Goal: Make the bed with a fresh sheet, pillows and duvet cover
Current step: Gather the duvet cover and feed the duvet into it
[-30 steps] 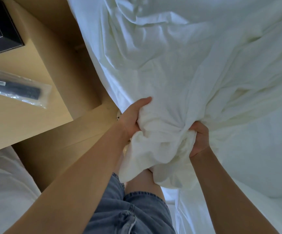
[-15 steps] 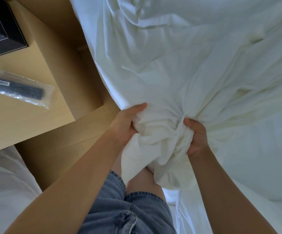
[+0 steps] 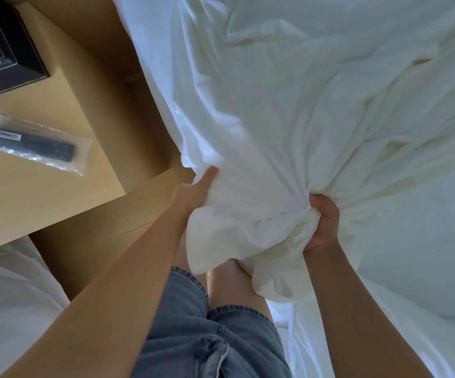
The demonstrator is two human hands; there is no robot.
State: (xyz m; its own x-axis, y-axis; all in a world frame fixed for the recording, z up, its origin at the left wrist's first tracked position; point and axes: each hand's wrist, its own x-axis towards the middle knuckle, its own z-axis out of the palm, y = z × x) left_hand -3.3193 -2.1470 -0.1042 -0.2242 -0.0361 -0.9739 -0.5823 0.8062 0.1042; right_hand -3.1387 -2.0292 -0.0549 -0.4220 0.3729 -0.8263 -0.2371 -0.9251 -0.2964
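Head view: a large white sheet (image 3: 289,110) fills the upper centre and right of the frame, heavily creased, its folds converging on a bunched mass at the middle. The left hand (image 3: 193,195) sits at the centre of the frame with fingers curled tight into the left side of the bunch, the thumb lying straight along the fabric and pointing toward the top of the frame. The right hand (image 3: 323,222), just right of centre, is clenched into a fist around a twisted knot of the same sheet. A loose lobe of cloth hangs down between the two forearms, over a bare knee and blue denim shorts (image 3: 220,336) at the lower centre. At the right, a smoother white mattress (image 3: 425,241) lies beneath the sheet. In the upper left stands a light wooden bedside table (image 3: 30,203); on it rests a black remote control (image 3: 30,144) sealed in a clear plastic bag, with a small white label whose writing is too blurred to read. A black box (image 3: 5,58) sits at the far upper left corner. More white fabric (image 3: 8,309) shows at the lower left.
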